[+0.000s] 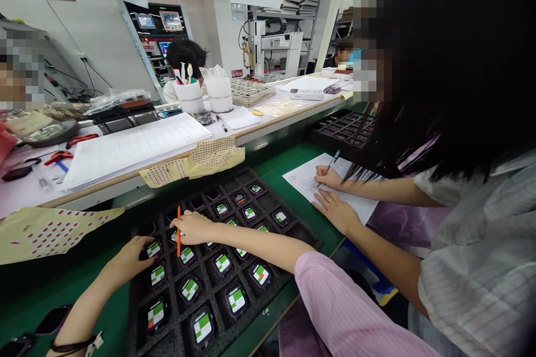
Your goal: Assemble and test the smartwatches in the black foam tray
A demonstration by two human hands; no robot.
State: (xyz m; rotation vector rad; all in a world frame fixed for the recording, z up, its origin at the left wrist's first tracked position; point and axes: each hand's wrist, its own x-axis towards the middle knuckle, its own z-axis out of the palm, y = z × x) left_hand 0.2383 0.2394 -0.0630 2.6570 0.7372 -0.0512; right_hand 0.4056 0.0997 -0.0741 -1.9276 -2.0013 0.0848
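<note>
While a co-worker (473, 251) in a striped shirt writes at the right, the workroom stretches back past a benchtop dispensing machine (272, 47) and a white upper tabletop (25, 189) carrying stacked printed forms (134, 148). Nearer, a green-matted lower tabletop (285, 170) holds a black foam tray (307, 242), which sits directly in front of the person, with a second dark tray (343, 134) farther along. Most of the first tray's pockets hold square watch-like devices (202, 328) with green-and-white screens lit. A few pockets at the far left look dark, and it is hard to tell whether they are filled. The person's right hand (195, 227) hovers over the middle of the tray, fingers pressed together and pinching a slim orange stick (178, 231) upright, its lower end hidden among the far pockets. The left hand (128, 256) lies loosely spread at the tray's left side, fingertips (144, 251) on a device. Off to the right, the co-worker's writing hand (329, 177) pinches a pen (333, 162) over a paper sheet (355, 201), while the other hand (335, 211) lies flat on the page.
</note>
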